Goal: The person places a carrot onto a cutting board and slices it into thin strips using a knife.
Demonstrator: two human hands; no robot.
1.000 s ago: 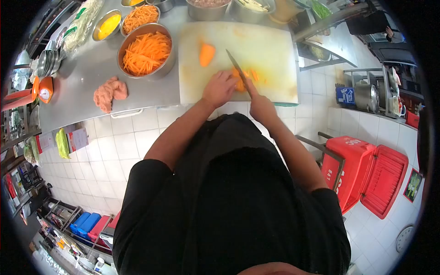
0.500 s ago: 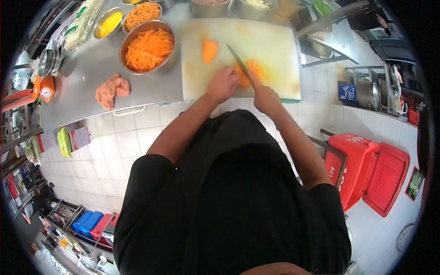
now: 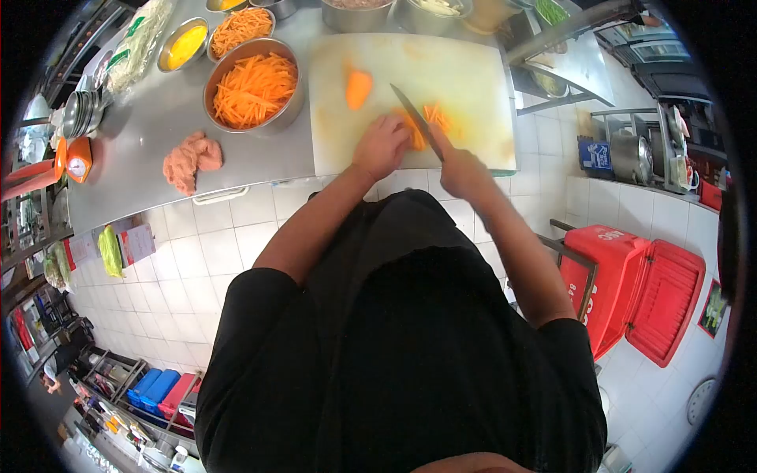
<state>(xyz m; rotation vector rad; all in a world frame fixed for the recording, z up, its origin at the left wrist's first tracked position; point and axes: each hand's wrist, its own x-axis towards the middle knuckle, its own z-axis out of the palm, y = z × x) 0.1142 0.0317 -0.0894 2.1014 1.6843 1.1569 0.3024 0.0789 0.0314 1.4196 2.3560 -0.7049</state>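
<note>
My right hand (image 3: 461, 169) is closed round the handle of a kitchen knife (image 3: 412, 109), its blade slanting up and left over a white cutting board (image 3: 481, 71). Beside the blade, my left hand (image 3: 384, 143) presses bent fingers on orange carrot slices (image 3: 417, 135), partly hidden by the fingers and knife. Cut carrot strips (image 3: 436, 117) lie just right of the blade. A larger carrot piece (image 3: 359, 89) rests apart on the board's upper left. Left of the board, a steel bowl (image 3: 296, 105) is heaped with carrot strips.
A crumpled pink cloth (image 3: 189, 160) lies on the steel counter (image 3: 142, 150) near its front edge. Farther back are a bowl of yellow liquid (image 3: 187, 44), a smaller carrot bowl (image 3: 240, 31) and an orange scale (image 3: 77, 162). A red cooler box (image 3: 599, 276) with its lid raised stands at right.
My right hand and the knife have shifted slightly down and right. My left hand stays on the carrot slices. The whole view has moved a little.
</note>
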